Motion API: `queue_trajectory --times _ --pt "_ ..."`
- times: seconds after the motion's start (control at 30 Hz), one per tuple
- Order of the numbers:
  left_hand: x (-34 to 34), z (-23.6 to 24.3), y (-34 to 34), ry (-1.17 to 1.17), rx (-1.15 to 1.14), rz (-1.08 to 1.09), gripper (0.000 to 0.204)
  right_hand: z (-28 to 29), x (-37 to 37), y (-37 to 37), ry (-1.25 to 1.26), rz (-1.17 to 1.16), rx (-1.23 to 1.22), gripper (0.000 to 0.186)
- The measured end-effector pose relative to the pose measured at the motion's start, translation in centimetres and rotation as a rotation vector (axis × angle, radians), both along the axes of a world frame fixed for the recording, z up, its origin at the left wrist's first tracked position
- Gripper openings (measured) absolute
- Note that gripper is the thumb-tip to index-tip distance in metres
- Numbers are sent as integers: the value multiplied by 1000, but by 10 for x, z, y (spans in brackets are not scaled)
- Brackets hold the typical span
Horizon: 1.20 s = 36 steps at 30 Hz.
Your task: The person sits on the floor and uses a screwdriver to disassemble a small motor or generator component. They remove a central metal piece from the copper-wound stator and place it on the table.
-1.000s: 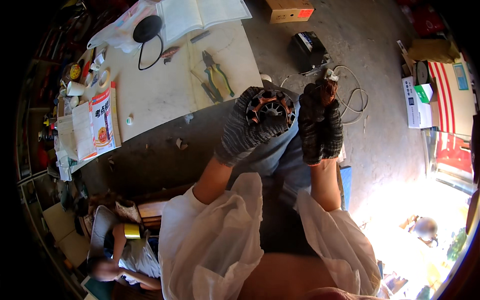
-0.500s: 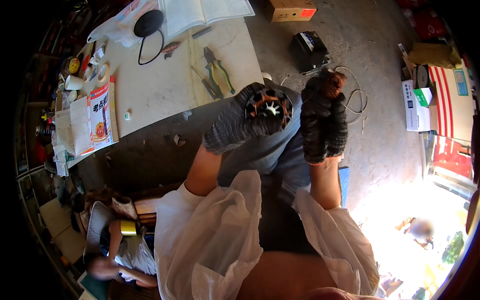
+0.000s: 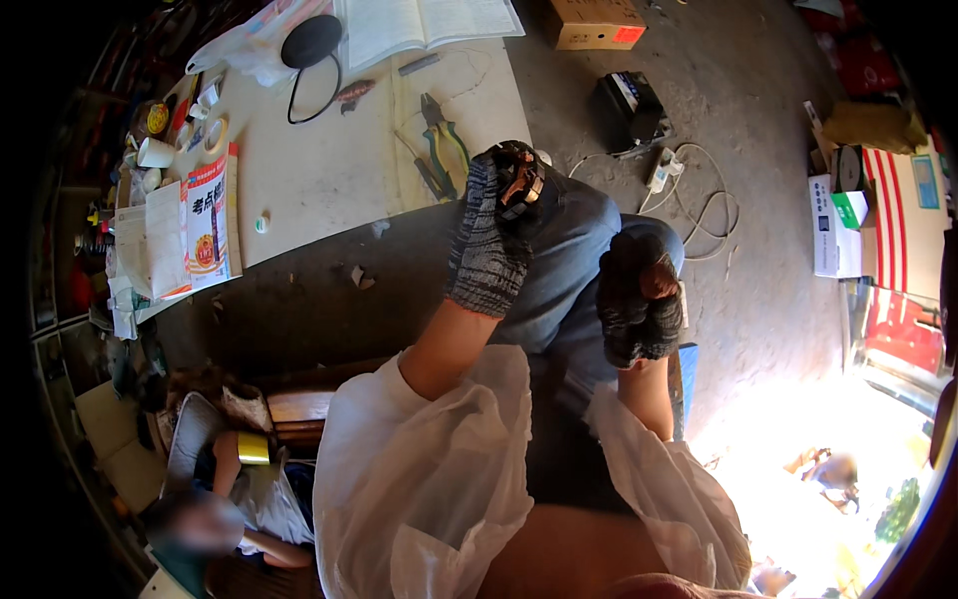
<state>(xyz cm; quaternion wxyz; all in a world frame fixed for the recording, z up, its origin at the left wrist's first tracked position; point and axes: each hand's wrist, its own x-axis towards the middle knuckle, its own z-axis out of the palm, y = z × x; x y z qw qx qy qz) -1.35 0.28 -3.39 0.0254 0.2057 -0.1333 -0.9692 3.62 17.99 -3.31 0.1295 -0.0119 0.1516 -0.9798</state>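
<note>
Beside the pale worktop, the wound core is clasped in the left grip and a copper-coloured bundle in the right grip, the core best being cradled from outside so its windings are not scraped.

The bench has a pale, smudgy top. On its far side lie a big open book, a crinkly plastic bag and a round black thing with a dark cord. Near the right edge are pliers with green and yellow handles. The left side is crowded — a white cup, tape and a red-and-white book. The grey floor holds a brown box, a black battery and a loopy white wire.
</note>
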Motion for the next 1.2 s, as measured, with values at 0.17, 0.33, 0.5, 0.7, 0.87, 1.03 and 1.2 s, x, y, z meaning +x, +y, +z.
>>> queue_trajectory --times 0.17,0.33,0.5,0.7,0.87,1.03,1.2 --pt "7 -14 -7 307 279 -308 35 5 -27 4 -1 -84 -262 45" --pt "25 -18 -3 228 -363 -298 42 0 -66 9 191 -43 -192 40" --pt "24 -5 -2 380 -541 -157 50 4 -75 -16 491 -771 1331 22" --pt "17 4 -32 417 -676 -71 47 23 -64 -2 984 25 1663 27" --pt "16 0 -32 284 -588 -33 44 35 -59 2 1046 126 1155 28" --pt "20 -12 -20 193 -141 -207 45 30 -43 -14 379 94 560 38" --pt "19 -3 -6 231 -20 -147 43 19 -32 -28 -100 192 -224 39"
